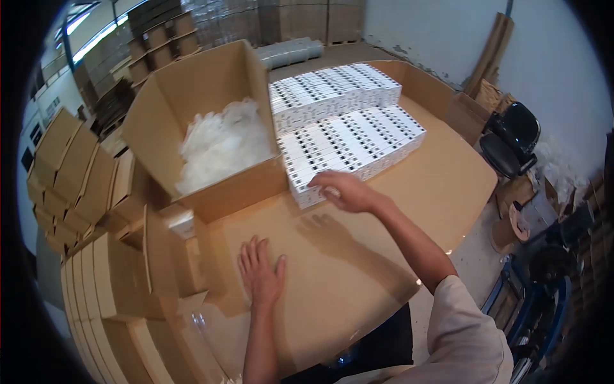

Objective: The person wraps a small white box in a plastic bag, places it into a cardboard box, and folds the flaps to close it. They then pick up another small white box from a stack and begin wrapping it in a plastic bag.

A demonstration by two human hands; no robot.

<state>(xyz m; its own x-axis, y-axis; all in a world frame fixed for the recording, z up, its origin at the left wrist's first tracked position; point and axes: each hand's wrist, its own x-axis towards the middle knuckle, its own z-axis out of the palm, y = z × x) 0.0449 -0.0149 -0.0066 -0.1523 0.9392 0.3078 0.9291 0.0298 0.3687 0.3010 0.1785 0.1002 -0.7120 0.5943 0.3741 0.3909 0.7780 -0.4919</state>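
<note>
My left hand [261, 272] lies flat on the cardboard-covered table [371, 256], its fingers stretched out and the thumb apart. My right hand [348, 192] hovers over the near front corner of a block of small white boxes [355, 144], fingers bent downward with a gap at the thumb. The fingertips overlap the block's front edge in this view, and nothing shows in the grasp. The narrow white boxes carry dark printed marks and stand packed side by side. Behind them rises a second, taller block of the same boxes [336, 93].
Left of the blocks stands a large open carton [240, 195] with white plastic bags [227, 141] inside. An opened small carton [163, 256] with a white box in it is near my left hand. Stacked cartons [77, 166] line the left; a black chair [511, 137] stands right.
</note>
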